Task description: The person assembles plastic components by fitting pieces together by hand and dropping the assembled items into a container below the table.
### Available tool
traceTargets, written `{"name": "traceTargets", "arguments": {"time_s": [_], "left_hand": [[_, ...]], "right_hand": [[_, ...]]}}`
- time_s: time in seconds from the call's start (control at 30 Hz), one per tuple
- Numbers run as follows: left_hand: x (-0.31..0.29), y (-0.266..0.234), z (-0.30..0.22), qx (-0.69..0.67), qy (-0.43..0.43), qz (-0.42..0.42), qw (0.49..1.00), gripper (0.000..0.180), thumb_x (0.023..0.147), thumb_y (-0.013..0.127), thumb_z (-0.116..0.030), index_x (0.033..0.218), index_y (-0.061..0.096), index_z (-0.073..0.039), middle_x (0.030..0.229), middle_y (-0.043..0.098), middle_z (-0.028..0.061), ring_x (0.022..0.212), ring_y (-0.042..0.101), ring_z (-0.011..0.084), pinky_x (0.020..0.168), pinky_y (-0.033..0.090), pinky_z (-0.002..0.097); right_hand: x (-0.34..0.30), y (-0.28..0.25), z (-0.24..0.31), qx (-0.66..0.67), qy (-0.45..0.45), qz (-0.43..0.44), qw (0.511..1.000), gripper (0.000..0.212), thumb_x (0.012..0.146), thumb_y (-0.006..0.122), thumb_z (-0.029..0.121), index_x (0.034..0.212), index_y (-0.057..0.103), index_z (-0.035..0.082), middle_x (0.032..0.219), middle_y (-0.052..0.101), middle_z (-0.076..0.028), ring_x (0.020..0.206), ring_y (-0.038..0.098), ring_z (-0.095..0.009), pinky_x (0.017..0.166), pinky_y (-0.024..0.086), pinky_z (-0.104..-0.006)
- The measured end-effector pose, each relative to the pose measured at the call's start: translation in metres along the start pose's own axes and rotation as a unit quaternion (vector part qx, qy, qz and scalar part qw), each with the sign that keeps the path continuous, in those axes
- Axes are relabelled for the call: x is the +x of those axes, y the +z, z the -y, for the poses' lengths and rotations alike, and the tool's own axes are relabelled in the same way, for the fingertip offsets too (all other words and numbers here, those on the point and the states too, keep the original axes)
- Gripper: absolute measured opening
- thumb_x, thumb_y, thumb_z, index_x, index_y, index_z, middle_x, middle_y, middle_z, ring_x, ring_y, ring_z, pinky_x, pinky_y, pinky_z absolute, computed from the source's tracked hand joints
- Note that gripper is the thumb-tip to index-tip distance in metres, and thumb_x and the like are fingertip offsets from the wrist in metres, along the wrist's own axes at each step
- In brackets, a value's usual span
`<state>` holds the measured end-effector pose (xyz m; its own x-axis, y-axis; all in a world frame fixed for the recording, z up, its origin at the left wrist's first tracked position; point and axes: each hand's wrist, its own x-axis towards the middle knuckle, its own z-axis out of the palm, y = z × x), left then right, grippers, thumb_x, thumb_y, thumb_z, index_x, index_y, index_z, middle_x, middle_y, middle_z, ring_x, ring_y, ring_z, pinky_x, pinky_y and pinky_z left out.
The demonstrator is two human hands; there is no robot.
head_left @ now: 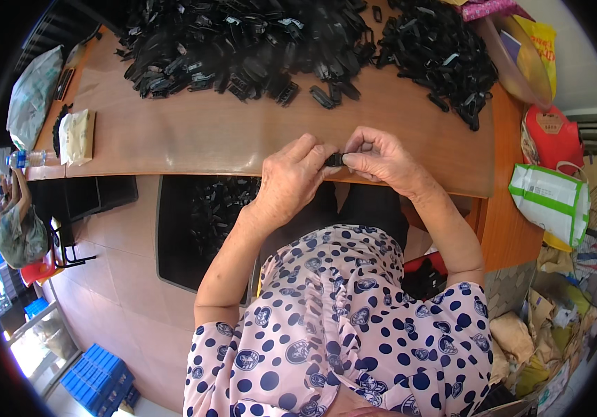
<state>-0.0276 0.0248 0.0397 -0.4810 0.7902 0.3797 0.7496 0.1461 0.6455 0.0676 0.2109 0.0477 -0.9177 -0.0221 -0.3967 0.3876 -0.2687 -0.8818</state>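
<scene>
Between my two hands, just above the table's near edge, is a small black plastic part point(334, 160). My left hand point(291, 174) is closed on its left end, fingers curled round. The thumb and fingers of my right hand point(378, 161) pinch its right end. The fingers cover much of the part, so its exact kind is unclear. Beyond my hands, a large heap of similar black plastic parts point(243, 48) lies on the wooden table point(194, 139), and a smaller heap point(444, 55) sits to its right. A few loose pieces point(323, 96) lie at the large heap's near edge.
A black tray point(173, 236) of black parts stands low to my left. At the table's left are a paper packet point(79, 137) and a water bottle point(27, 159). Bags point(549, 201) hang at the right. Another person point(17, 226) sits far left; blue crates point(97, 379) stand below.
</scene>
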Motion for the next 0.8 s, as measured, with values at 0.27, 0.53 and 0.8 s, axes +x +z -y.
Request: {"name": "traceTargets", "arguments": {"time_s": [0.27, 0.53, 0.8], "left_hand": [[-0.001, 0.008, -0.006, -0.028, 0.012, 0.027, 0.999, 0.023, 0.075, 0.07, -0.006, 0.097, 0.062, -0.002, 0.085, 0.057, 0.0101, 0.07, 0.059, 0.029, 0.062, 0.05, 0.0367], [-0.003, 0.018, -0.007, -0.128, -0.083, 0.067, 0.986, 0.021, 0.08, 0.069, -0.009, 0.099, 0.064, -0.001, 0.084, 0.057, 0.0101, 0.071, 0.06, 0.0242, 0.059, 0.048, 0.0336], [-0.002, 0.032, 0.005, -0.436, -0.222, 0.018, 0.872, 0.027, 0.083, 0.071, -0.023, 0.101, 0.069, -0.004, 0.135, 0.037, 0.0172, 0.122, 0.042, 0.0274, 0.095, 0.044, 0.0357]], "right_hand": [[-0.003, -0.009, -0.006, -0.04, 0.057, 0.015, 0.997, 0.01, 0.089, 0.064, 0.013, 0.091, 0.056, 0.006, 0.079, 0.057, 0.0, 0.065, 0.049, -0.004, 0.048, 0.035, -0.0155], [-0.008, -0.009, -0.037, 0.222, 0.136, 0.043, 0.965, 0.022, 0.09, 0.064, 0.025, 0.101, 0.052, 0.01, 0.09, 0.057, -0.001, 0.072, 0.054, -0.008, 0.052, 0.037, -0.015], [-0.005, -0.008, -0.034, 0.185, 0.023, 0.169, 0.968, 0.066, 0.09, 0.051, 0.054, 0.132, 0.039, 0.004, 0.1, 0.056, -0.013, 0.079, 0.059, -0.018, 0.05, 0.045, -0.0194]]}}
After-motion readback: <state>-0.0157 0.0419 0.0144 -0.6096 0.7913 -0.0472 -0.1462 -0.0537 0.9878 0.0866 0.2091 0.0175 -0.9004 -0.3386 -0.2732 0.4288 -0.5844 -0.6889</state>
